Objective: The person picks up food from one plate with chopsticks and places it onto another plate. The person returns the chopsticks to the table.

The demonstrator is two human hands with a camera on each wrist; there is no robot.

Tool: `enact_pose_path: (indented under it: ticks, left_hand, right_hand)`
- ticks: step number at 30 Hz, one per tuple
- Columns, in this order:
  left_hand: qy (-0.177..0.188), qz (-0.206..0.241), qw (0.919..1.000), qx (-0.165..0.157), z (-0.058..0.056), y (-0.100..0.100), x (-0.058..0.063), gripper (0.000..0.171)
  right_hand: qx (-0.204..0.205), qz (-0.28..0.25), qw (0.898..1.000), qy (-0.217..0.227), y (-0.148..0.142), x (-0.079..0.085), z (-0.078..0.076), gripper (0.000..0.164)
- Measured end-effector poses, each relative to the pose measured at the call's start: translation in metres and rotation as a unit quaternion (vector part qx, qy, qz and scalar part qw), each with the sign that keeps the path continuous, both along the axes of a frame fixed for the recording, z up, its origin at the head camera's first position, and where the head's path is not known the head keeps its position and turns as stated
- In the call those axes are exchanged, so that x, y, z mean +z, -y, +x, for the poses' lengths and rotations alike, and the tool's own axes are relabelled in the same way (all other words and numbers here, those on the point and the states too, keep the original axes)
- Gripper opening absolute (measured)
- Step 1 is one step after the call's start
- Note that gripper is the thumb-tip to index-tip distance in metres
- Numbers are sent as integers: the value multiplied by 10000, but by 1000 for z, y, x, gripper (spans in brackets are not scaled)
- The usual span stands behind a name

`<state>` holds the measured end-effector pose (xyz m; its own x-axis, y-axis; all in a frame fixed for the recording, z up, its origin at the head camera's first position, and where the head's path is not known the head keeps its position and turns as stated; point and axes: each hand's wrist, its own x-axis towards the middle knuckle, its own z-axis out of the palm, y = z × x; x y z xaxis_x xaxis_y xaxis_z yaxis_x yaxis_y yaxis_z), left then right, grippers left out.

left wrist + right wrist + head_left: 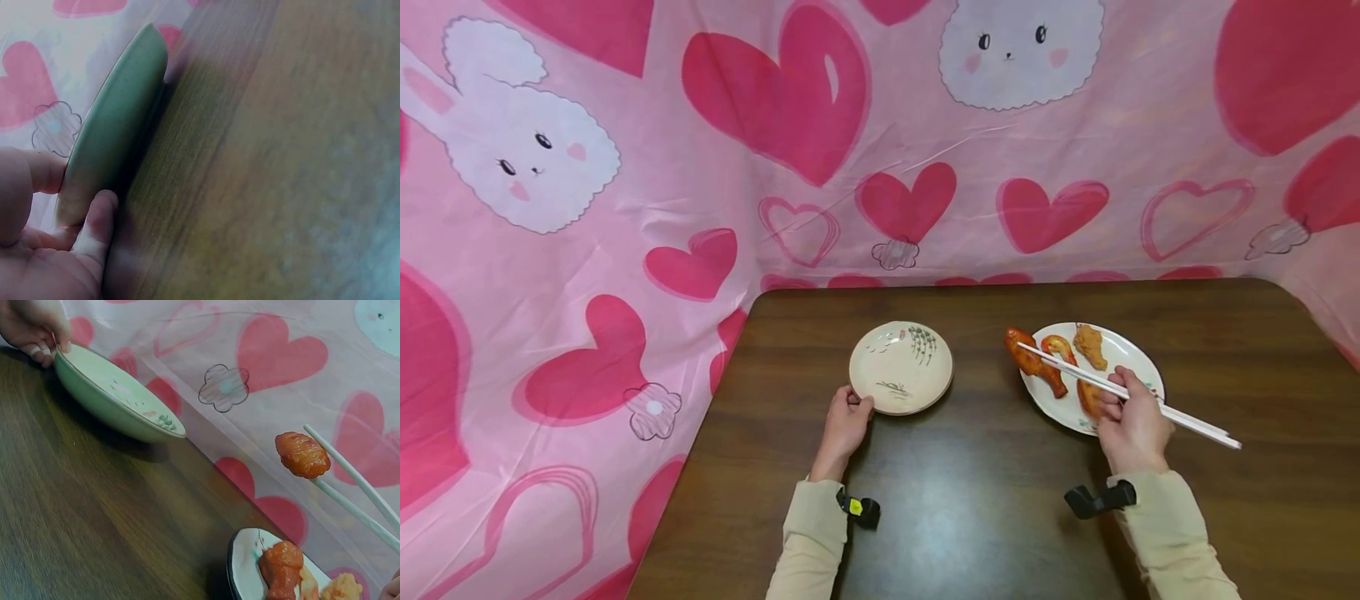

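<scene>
My left hand (846, 427) pinches the near-left rim of a shallow cream dish (891, 362) painted with green plants. Its green outer side (115, 125) shows in the left wrist view; I cannot tell if it is lifted. At the right, my right hand (1135, 423) holds white chopsticks (1195, 425). Between their tips is a glazed reddish-brown piece of meat (303, 455), held above the left edge of a white plate (1135, 354). On that plate lie a browned drumstick (281, 569), an orange shrimp-like piece (1058, 347), fried chicken (1090, 346) and another browned piece (1088, 400).
Both dishes are at the far part of a dark brown wooden table (970, 467). A pink cloth (820, 233) with hearts and white animal faces hangs behind it and along the left. Each wrist wears a black strap.
</scene>
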<state>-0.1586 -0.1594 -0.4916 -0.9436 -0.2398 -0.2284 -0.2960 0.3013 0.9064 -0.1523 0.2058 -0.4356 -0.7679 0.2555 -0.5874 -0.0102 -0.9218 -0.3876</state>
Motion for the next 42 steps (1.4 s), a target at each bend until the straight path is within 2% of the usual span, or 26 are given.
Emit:
enact_pose_path:
  ticks: [6, 12, 18, 34, 42]
  left_hand:
    - [-64, 21, 10000, -10, -1, 0, -2, 39]
    - [-70, 50, 10000, -35, -1, 1, -2, 39]
    - [-106, 45, 9999, -83, -1, 0, -2, 39]
    - [30, 35, 10000, 12, -1, 0, 0, 40]
    - [95, 58, 9999, 23, -2, 0, 0, 39]
  right_hand:
    - [-137, 59, 9998, 120, -10, -2, 3, 10]
    - [-315, -190, 9992, 138, -21, -2, 8, 11]
    - [-482, -193, 9986, 77, -33, -6, 12, 10]
    - [-947, -139, 9950, 296, -57, -13, 26, 11]
    - [-1011, -122, 9942, 350, -75, -15, 37, 15]
